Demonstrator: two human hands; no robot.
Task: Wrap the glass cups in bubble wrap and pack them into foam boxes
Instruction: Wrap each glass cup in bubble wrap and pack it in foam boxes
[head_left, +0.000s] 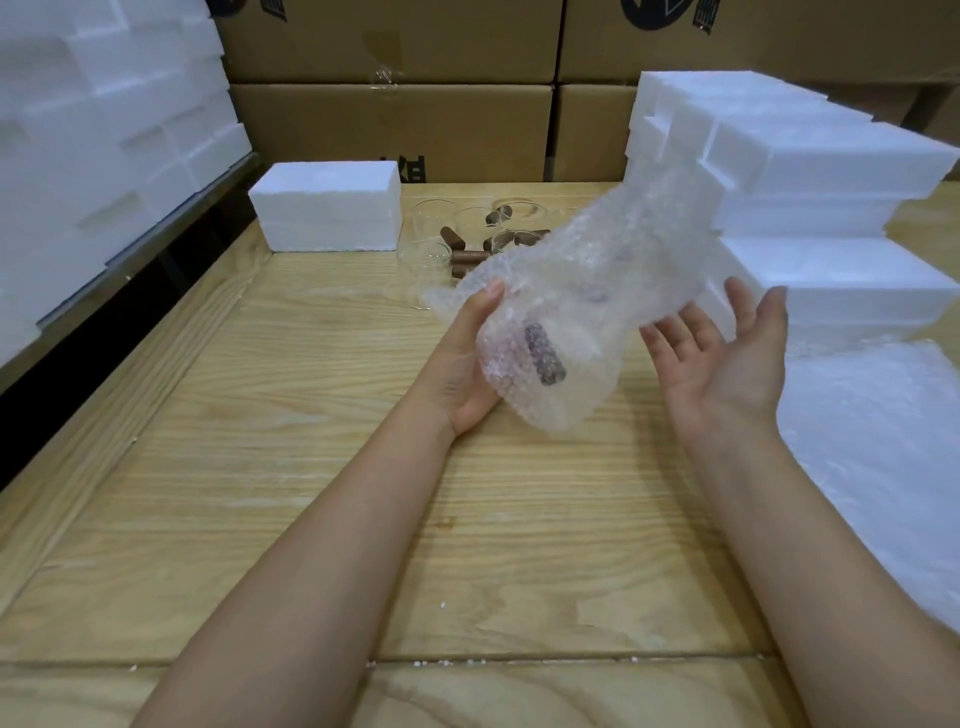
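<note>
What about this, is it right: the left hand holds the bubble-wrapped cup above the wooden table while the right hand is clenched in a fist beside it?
Not quite. The head view shows the right hand open, palm up with fingers spread, not clenched in a fist. The rest stands: the left hand holds the bubble-wrapped cup above the wooden table.

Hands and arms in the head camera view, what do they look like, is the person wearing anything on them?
Two bare hands, no gloves. The left hand and right hand show no rings, and neither wrist shows a watch or bracelet. The left forearm and right forearm are uncovered down to the frame edge; no sleeve is in view.
</note>
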